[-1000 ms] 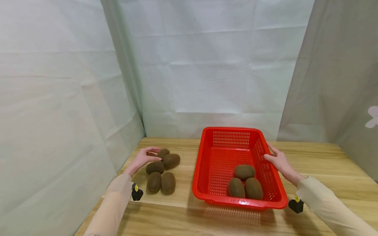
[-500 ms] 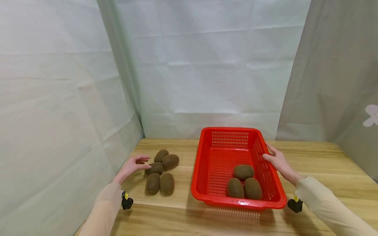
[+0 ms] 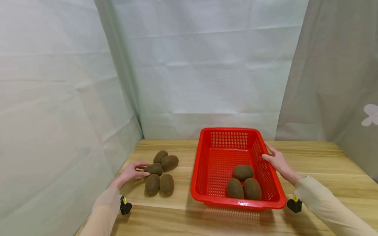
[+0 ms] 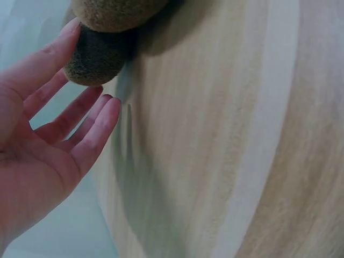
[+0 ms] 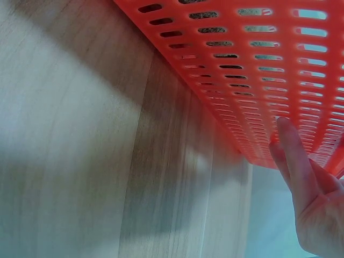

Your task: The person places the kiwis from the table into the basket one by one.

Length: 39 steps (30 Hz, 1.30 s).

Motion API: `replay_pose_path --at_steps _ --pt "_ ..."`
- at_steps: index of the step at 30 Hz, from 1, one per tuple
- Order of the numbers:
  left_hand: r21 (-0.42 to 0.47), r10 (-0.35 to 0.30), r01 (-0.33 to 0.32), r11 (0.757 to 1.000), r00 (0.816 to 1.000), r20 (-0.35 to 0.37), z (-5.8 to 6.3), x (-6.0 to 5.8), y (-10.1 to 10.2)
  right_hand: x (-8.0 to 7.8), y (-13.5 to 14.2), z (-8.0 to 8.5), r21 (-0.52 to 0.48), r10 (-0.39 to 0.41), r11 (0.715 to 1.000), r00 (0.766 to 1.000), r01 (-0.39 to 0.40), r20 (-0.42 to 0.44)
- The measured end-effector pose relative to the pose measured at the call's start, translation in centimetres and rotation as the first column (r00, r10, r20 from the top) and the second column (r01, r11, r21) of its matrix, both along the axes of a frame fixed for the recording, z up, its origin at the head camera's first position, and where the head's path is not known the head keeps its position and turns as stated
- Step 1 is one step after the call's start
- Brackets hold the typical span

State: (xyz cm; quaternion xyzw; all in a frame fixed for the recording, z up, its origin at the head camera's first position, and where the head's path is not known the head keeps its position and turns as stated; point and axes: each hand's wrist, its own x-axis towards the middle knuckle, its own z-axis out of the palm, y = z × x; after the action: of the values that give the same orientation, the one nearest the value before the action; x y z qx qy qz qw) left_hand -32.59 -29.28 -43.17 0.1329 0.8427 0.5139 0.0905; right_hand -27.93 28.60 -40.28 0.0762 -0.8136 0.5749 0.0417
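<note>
My left hand (image 3: 131,173) is at the left end of a brown kiwi (image 3: 154,168), thumb on the near side and fingers on the far side. In the left wrist view its fingers (image 4: 95,134) are spread and only loosely bent; that kiwi (image 4: 97,59) lies by the thumb and fingertips, partly behind a nearer kiwi (image 4: 118,12). My right hand (image 3: 279,163) holds the right rim of a red plastic basket (image 3: 196,170), thumb over the rim, fingers against the slotted outer wall (image 5: 252,70). Inside the basket's near right part lie three kiwis (image 3: 243,172).
More kiwis lie close around the left hand's one: two behind it, including one kiwi (image 3: 169,163), and two in front, including another kiwi (image 3: 166,185). The wooden table (image 3: 165,216) ends at pale cloth walls (image 3: 206,82) behind and at both sides.
My left hand has drawn back from the rear kiwi, toward me and left, and come to the middle-left kiwi. My right hand stays on the basket; the kiwis have not moved.
</note>
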Motion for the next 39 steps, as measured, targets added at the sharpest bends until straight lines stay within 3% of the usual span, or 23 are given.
replay_pose_path --at_steps 11,17,23,28,39 --pt "0.078 -0.033 0.036 0.996 0.999 -0.040 -0.7 0.0 -0.1 0.0 0.1 0.0 0.016 -0.013 1.000 1.000 0.013 0.001" --pt "0.059 0.006 -0.001 0.998 0.996 -0.085 -1.1 0.1 -0.1 0.0 0.1 0.0 0.014 -0.018 1.000 1.000 0.018 0.002" --pt "0.074 0.027 -0.022 0.997 0.997 -0.067 -1.5 0.2 -0.5 0.1 0.0 0.2 0.018 -0.011 1.000 1.000 0.011 -0.001" --pt "0.087 0.037 -0.032 0.996 0.998 -0.055 -1.2 0.5 -0.8 0.2 0.1 0.3 0.013 -0.005 1.000 1.000 0.005 -0.003" --pt "0.016 0.038 -0.037 0.999 0.997 -0.071 -0.1 1.1 -2.5 0.3 -0.1 0.2 0.011 -0.008 1.000 1.000 0.008 0.002"
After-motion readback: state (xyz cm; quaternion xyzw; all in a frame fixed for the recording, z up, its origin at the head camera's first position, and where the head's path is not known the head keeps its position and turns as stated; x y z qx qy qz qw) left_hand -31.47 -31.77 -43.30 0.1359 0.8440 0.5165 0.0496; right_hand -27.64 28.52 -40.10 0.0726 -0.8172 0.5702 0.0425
